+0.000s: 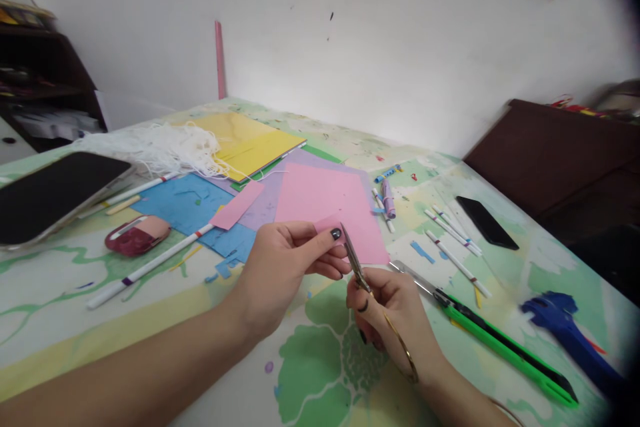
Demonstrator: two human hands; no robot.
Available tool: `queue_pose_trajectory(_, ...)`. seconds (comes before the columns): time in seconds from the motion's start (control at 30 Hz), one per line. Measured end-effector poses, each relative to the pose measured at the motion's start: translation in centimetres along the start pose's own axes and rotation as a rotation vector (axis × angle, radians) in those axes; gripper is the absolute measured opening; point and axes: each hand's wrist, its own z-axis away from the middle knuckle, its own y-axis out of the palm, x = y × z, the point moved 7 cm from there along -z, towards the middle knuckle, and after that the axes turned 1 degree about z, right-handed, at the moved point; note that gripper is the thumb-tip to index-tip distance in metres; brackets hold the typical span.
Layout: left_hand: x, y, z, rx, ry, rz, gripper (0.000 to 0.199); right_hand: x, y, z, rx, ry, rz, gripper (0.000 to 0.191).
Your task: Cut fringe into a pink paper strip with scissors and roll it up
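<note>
In the middle of the head view, my left hand pinches a small piece of pink paper between thumb and fingers. My right hand grips a pair of scissors, their blades pointing up and away from me. The blade tips are at the right edge of the pink piece, beside my left thumb; they look nearly closed. Behind both hands lies a larger pink sheet on top of a purple sheet. To the left, a white stick has a pink paper strip at its far end.
White yarn, a yellow sheet and a blue sheet lie at left, near a dark-screened device and a maroon-pink case. At right are a green utility knife, striped sticks, a black phone and a blue tool.
</note>
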Motion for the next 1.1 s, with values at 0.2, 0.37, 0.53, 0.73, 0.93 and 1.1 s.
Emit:
queue_pose_trajectory(0.2, -0.02, 0.04, -0.03, 0.000, 0.002, 0.007, 0.018, -0.18, 0.01, 0.08, -0.016, 0.044, -0.006, 0.034)
queue_pose_trajectory(0.37, 0.03, 0.05, 0.02, 0.005, 0.001, 0.011, 0.017, -0.19, -0.03, 0.04, -0.032, 0.063, -0.005, 0.035)
queue_pose_trajectory(0.53, 0.03, 0.06, -0.08, 0.000, -0.002, 0.014, 0.017, -0.03, -0.18, -0.07, -0.037, 0.057, 0.001, 0.035)
queue_pose_trajectory(0.73, 0.00, 0.09, -0.13, 0.001, -0.001, 0.013, 0.017, 0.18, -0.22, -0.10, -0.049, 0.067, 0.035, 0.036)
queue_pose_trajectory(0.93, 0.05, 0.03, -0.15, 0.009, -0.010, 0.011, 0.018, 0.17, -0.22, -0.31, -0.054, 0.060, 0.038, 0.039)
queue_pose_trajectory(1.1, 0.12, -0.05, -0.44, 0.023, -0.031, 0.009, 0.018, -0.23, -0.50, -0.54, -0.035, 0.018, 0.067, 0.041)
